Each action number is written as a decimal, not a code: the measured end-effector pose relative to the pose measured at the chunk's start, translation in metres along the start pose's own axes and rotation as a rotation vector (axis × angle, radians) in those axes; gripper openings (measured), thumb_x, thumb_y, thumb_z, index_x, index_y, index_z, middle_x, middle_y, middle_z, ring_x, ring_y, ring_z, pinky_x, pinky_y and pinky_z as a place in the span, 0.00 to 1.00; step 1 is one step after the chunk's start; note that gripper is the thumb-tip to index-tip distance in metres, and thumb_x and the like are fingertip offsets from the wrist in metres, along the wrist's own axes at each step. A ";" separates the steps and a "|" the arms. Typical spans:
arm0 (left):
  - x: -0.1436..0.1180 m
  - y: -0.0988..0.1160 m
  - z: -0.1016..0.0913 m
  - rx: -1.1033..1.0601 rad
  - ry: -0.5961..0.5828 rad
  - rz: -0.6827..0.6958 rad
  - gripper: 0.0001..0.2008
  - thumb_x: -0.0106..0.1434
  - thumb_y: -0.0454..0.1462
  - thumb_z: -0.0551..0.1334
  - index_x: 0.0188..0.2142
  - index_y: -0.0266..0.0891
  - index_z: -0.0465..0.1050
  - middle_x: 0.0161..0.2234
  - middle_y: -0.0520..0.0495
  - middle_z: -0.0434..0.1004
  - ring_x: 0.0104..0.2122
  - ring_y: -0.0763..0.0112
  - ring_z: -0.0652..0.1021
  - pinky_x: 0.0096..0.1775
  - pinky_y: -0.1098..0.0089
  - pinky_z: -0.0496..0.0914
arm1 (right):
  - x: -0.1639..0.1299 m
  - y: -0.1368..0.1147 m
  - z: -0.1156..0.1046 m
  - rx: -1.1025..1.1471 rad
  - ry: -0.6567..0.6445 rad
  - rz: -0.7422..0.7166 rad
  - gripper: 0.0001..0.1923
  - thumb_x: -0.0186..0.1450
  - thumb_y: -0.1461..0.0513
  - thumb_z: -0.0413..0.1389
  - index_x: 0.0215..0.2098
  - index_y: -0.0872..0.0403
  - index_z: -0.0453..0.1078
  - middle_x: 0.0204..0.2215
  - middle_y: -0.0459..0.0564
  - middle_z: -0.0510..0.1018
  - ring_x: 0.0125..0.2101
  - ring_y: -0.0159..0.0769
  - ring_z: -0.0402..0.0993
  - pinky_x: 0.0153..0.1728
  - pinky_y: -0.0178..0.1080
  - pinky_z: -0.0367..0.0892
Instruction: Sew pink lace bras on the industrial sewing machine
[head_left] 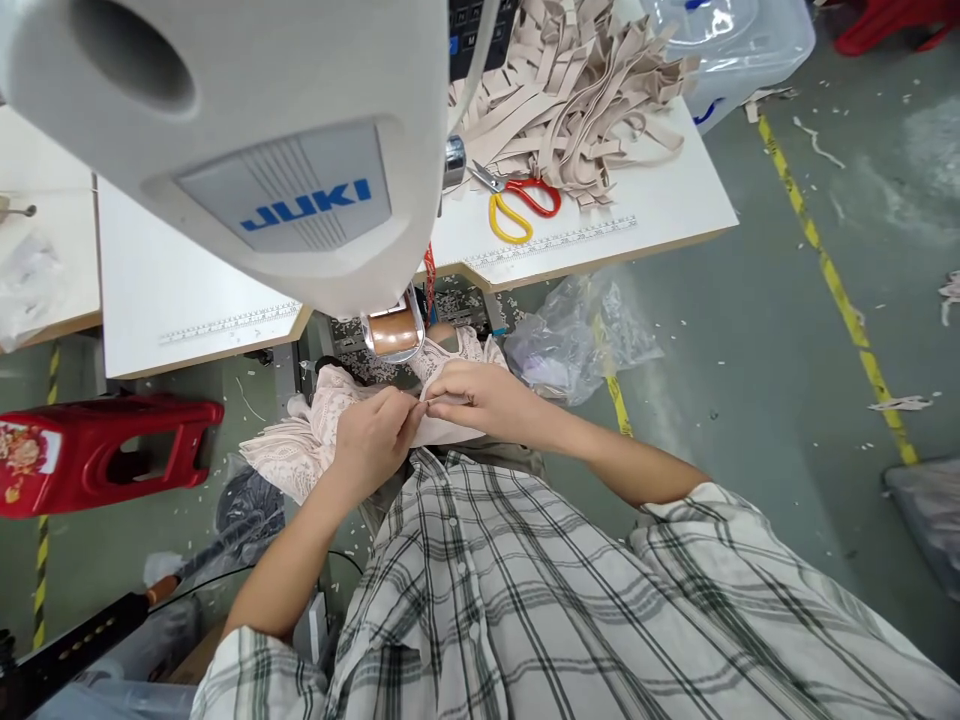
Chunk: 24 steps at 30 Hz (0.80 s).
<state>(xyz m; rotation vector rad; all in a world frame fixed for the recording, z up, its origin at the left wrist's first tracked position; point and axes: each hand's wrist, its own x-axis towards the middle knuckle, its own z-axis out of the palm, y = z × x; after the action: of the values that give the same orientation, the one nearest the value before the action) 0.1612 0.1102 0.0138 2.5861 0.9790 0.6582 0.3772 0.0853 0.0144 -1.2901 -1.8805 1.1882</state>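
My left hand (377, 432) and my right hand (480, 400) meet just below the head of a white sewing machine (315, 200). Both are closed, fingertips pinching the pale pink lace fabric (330, 410) between them. The held edge is small and partly covered by my fingers. More of the lace hangs in folded layers to the left of my left hand, and another part of it rises behind my right hand. A clear guard (394, 335) on the machine sits right above the fingertips.
Scissors (517, 200) with red and yellow handles lie on the white table (600, 240) beside a heap of beige strips (577, 100). A red stool (112, 450) stands at left. A plastic bag (577, 335) rests on the floor; a clear bin (735, 50) is at upper right.
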 end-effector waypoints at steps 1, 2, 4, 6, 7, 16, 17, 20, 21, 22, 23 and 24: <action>0.000 0.000 0.000 -0.018 -0.005 -0.015 0.14 0.73 0.38 0.57 0.31 0.38 0.74 0.25 0.50 0.75 0.24 0.72 0.73 0.26 0.71 0.61 | 0.001 0.001 0.001 0.052 0.011 0.017 0.09 0.69 0.58 0.58 0.39 0.54 0.78 0.33 0.48 0.78 0.37 0.35 0.72 0.39 0.37 0.60; 0.001 -0.001 -0.002 -0.056 -0.023 -0.043 0.15 0.73 0.38 0.56 0.31 0.38 0.73 0.25 0.50 0.74 0.24 0.73 0.73 0.26 0.71 0.61 | 0.001 0.003 0.001 0.141 0.023 0.049 0.09 0.68 0.57 0.59 0.38 0.54 0.79 0.32 0.48 0.78 0.36 0.34 0.72 0.38 0.37 0.61; 0.004 -0.002 -0.008 -0.176 -0.077 -0.112 0.13 0.74 0.37 0.56 0.33 0.38 0.75 0.27 0.50 0.77 0.26 0.73 0.76 0.29 0.73 0.65 | 0.002 0.008 0.002 0.373 0.044 0.139 0.12 0.68 0.54 0.60 0.38 0.55 0.78 0.31 0.47 0.78 0.33 0.33 0.71 0.35 0.36 0.62; 0.007 -0.002 -0.017 -0.283 -0.122 -0.153 0.10 0.73 0.35 0.56 0.40 0.39 0.77 0.33 0.49 0.82 0.32 0.73 0.79 0.34 0.73 0.70 | 0.003 0.014 0.002 0.537 0.067 0.206 0.16 0.68 0.50 0.59 0.38 0.55 0.77 0.29 0.46 0.76 0.28 0.31 0.69 0.31 0.35 0.61; 0.007 -0.002 -0.022 -0.311 -0.136 -0.160 0.09 0.73 0.34 0.56 0.43 0.39 0.77 0.36 0.48 0.83 0.35 0.72 0.81 0.36 0.73 0.71 | 0.004 0.015 0.001 0.542 0.067 0.203 0.17 0.68 0.49 0.59 0.38 0.55 0.77 0.28 0.45 0.75 0.27 0.30 0.67 0.30 0.35 0.61; 0.012 0.009 -0.042 -0.288 -0.192 -0.174 0.03 0.70 0.33 0.59 0.40 0.40 0.72 0.31 0.52 0.79 0.28 0.74 0.77 0.32 0.74 0.69 | 0.006 -0.001 0.001 -0.081 -0.136 -0.442 0.10 0.73 0.61 0.53 0.41 0.55 0.76 0.41 0.54 0.78 0.41 0.36 0.73 0.40 0.37 0.67; 0.013 0.009 -0.042 -0.300 -0.192 -0.174 0.04 0.69 0.32 0.60 0.39 0.40 0.73 0.33 0.51 0.79 0.31 0.73 0.78 0.34 0.73 0.70 | 0.005 -0.002 0.001 -0.112 -0.132 -0.457 0.11 0.74 0.61 0.52 0.42 0.55 0.76 0.38 0.52 0.78 0.38 0.35 0.73 0.38 0.36 0.67; 0.014 0.008 -0.045 -0.349 -0.190 -0.194 0.05 0.68 0.31 0.61 0.39 0.41 0.75 0.38 0.49 0.81 0.38 0.71 0.80 0.40 0.71 0.73 | 0.005 -0.005 0.000 -0.211 -0.083 -0.528 0.12 0.74 0.63 0.49 0.40 0.56 0.74 0.35 0.51 0.78 0.37 0.35 0.73 0.37 0.36 0.67; 0.014 0.008 -0.046 -0.361 -0.196 -0.205 0.05 0.67 0.30 0.62 0.39 0.41 0.76 0.39 0.49 0.82 0.39 0.70 0.80 0.41 0.71 0.73 | 0.005 -0.005 0.001 -0.240 -0.073 -0.553 0.12 0.74 0.63 0.48 0.40 0.56 0.74 0.35 0.51 0.78 0.37 0.35 0.73 0.38 0.36 0.67; 0.014 0.009 -0.047 -0.364 -0.205 -0.216 0.06 0.66 0.30 0.62 0.39 0.41 0.76 0.40 0.50 0.82 0.39 0.70 0.81 0.42 0.71 0.73 | 0.004 -0.006 0.001 -0.266 -0.068 -0.578 0.12 0.74 0.64 0.48 0.40 0.56 0.74 0.35 0.51 0.79 0.37 0.36 0.73 0.38 0.37 0.68; 0.015 0.009 -0.048 -0.357 -0.218 -0.231 0.06 0.66 0.30 0.63 0.39 0.41 0.77 0.39 0.51 0.83 0.38 0.70 0.81 0.41 0.71 0.73 | 0.004 -0.006 0.002 -0.292 -0.058 -0.601 0.12 0.74 0.64 0.48 0.40 0.56 0.73 0.35 0.52 0.79 0.37 0.36 0.73 0.39 0.37 0.68; 0.015 0.010 -0.050 -0.343 -0.232 -0.247 0.07 0.65 0.29 0.63 0.39 0.42 0.77 0.39 0.51 0.83 0.38 0.70 0.81 0.41 0.70 0.73 | 0.004 -0.006 0.004 -0.320 -0.044 -0.617 0.12 0.74 0.65 0.48 0.39 0.56 0.73 0.35 0.52 0.79 0.37 0.36 0.73 0.38 0.38 0.68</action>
<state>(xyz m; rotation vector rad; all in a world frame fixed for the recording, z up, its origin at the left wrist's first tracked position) 0.1514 0.1188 0.0652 2.1423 0.9901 0.4084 0.3703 0.0868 0.0178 -0.7267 -2.3290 0.6136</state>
